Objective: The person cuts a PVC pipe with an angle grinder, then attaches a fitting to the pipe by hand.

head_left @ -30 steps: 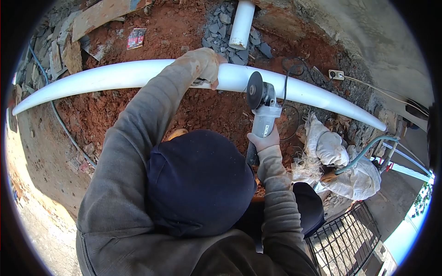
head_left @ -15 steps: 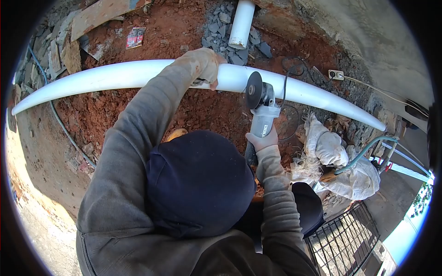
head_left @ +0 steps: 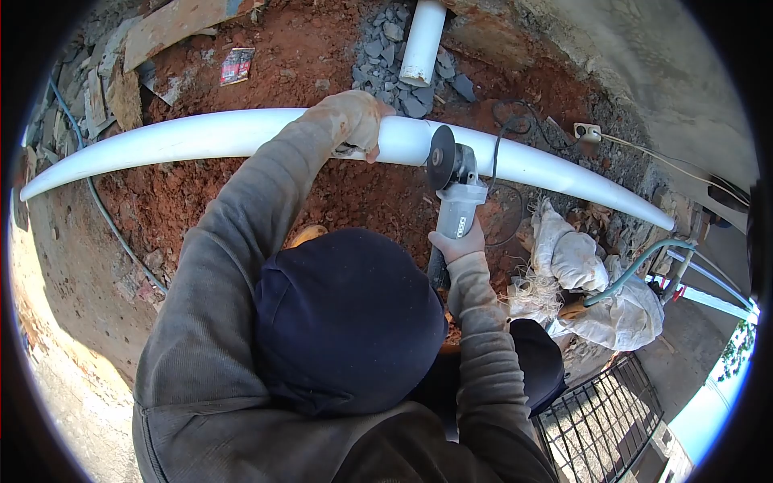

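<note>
A long white pipe (head_left: 217, 133) lies across the view, bowed by the lens. My left hand (head_left: 361, 121) is wrapped over the pipe near its middle, its sleeve pulled partly over it. In my right hand (head_left: 460, 244) is the grey body of an angle grinder (head_left: 456, 211), held from below. The grinder's dark disc (head_left: 441, 158) stands upright at the pipe, right of my left hand; whether it cuts into the pipe cannot be made out. A dark cable passes over the pipe beside the grinder.
A short white pipe (head_left: 423, 44) comes from the top over grey rubble (head_left: 382, 52). A socket (head_left: 588, 132) lies right, above white sacks (head_left: 568, 253). A metal grate (head_left: 600, 414) is lower right. A dark blue cap (head_left: 350, 322) fills the centre. Boards (head_left: 173, 28) lie upper left.
The pipe's middle has dropped slightly towards the bottom of the view, with my left hand on it. The grinder has shifted slightly left and its disc looks more edge-on.
</note>
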Tool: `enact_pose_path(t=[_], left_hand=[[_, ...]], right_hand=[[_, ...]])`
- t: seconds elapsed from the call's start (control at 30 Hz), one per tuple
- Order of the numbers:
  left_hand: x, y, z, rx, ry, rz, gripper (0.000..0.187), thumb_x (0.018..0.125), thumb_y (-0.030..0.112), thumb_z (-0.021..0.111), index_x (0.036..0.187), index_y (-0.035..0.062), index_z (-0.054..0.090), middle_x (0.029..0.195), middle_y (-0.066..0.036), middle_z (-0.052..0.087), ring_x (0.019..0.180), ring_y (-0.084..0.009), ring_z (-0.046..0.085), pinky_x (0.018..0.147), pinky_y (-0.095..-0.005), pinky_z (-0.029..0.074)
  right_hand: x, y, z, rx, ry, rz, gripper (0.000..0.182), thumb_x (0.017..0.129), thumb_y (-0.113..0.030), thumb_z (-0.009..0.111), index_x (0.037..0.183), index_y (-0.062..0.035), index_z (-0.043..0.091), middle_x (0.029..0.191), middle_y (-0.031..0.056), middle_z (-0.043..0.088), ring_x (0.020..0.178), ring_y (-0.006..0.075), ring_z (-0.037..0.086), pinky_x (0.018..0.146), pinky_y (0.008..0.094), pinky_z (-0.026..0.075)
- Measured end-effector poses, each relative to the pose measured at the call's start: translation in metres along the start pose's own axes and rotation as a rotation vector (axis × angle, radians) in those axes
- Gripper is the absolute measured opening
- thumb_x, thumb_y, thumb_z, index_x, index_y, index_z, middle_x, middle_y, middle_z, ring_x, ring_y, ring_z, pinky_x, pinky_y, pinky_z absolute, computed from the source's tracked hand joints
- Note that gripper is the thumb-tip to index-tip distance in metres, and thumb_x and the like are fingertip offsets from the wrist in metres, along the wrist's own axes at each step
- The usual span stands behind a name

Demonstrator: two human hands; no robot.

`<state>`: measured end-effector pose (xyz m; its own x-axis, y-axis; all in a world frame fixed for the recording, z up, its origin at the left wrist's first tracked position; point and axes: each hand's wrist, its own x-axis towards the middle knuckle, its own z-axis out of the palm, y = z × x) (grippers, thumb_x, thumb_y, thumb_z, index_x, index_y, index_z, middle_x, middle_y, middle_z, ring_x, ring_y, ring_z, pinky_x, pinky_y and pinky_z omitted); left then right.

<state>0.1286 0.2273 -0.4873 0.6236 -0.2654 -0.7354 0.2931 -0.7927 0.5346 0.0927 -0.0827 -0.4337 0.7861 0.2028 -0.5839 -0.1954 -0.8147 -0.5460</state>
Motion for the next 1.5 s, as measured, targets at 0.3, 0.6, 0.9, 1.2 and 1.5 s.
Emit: enact_pose_path(t=[0.3, 0.6, 0.9, 1.2, 1.5], left_hand=[[-0.022, 0.011, -0.003, -0.020, -0.011, -0.078, 0.069, 0.050, 0.020, 0.082, 0.113, 0.0115, 0.055, 0.109, -0.011, 0.060, 0.102, -0.0282, 0.056, 0.087, -0.0396, 0.045], [-0.044, 0.026, -0.011, 0.005, -0.005, 0.008, 0.072, 0.052, 0.017, 0.082, 0.118, 0.0115, 0.051, 0.109, -0.012, 0.060, 0.102, -0.0297, 0.056, 0.087, -0.0410, 0.046], [-0.020, -0.004, 0.018, 0.003, 0.249, 0.236, 0.059, 0.055, 0.024, 0.079, 0.109, 0.0127, 0.058, 0.095, -0.012, 0.064, 0.089, -0.0284, 0.060, 0.076, -0.0388, 0.048], [-0.020, -0.007, 0.027, 0.024, 0.416, 0.340, 0.053, 0.057, 0.029, 0.077, 0.105, 0.0138, 0.062, 0.089, -0.011, 0.065, 0.083, -0.0276, 0.062, 0.071, -0.0378, 0.049], [-0.035, 0.018, 0.008, 0.033, -0.023, -0.069, 0.073, 0.054, 0.023, 0.079, 0.121, 0.0143, 0.050, 0.110, -0.012, 0.060, 0.103, -0.0301, 0.057, 0.086, -0.0408, 0.046]], right_hand=[[0.005, 0.012, 0.002, -0.037, 0.012, 0.002, 0.076, 0.050, -0.026, 0.079, 0.115, -0.0004, 0.048, 0.100, 0.0126, 0.062, 0.090, 0.0232, 0.062, 0.082, 0.0328, 0.049], [0.009, 0.013, 0.002, -0.026, -0.003, 0.004, 0.077, 0.049, -0.026, 0.079, 0.114, -0.0003, 0.048, 0.100, 0.0128, 0.062, 0.090, 0.0236, 0.062, 0.082, 0.0330, 0.049], [0.009, 0.007, 0.001, -0.070, -0.002, 0.016, 0.076, 0.049, -0.025, 0.080, 0.114, -0.0007, 0.049, 0.101, 0.0131, 0.062, 0.091, 0.0237, 0.062, 0.083, 0.0329, 0.048], [0.009, 0.006, 0.001, -0.093, -0.017, 0.012, 0.074, 0.049, -0.026, 0.080, 0.113, -0.0009, 0.049, 0.100, 0.0121, 0.062, 0.091, 0.0224, 0.062, 0.083, 0.0323, 0.048], [0.009, 0.009, 0.002, -0.094, -0.017, 0.030, 0.072, 0.049, -0.026, 0.079, 0.111, -0.0007, 0.050, 0.099, 0.0124, 0.062, 0.090, 0.0226, 0.062, 0.082, 0.0322, 0.049]])
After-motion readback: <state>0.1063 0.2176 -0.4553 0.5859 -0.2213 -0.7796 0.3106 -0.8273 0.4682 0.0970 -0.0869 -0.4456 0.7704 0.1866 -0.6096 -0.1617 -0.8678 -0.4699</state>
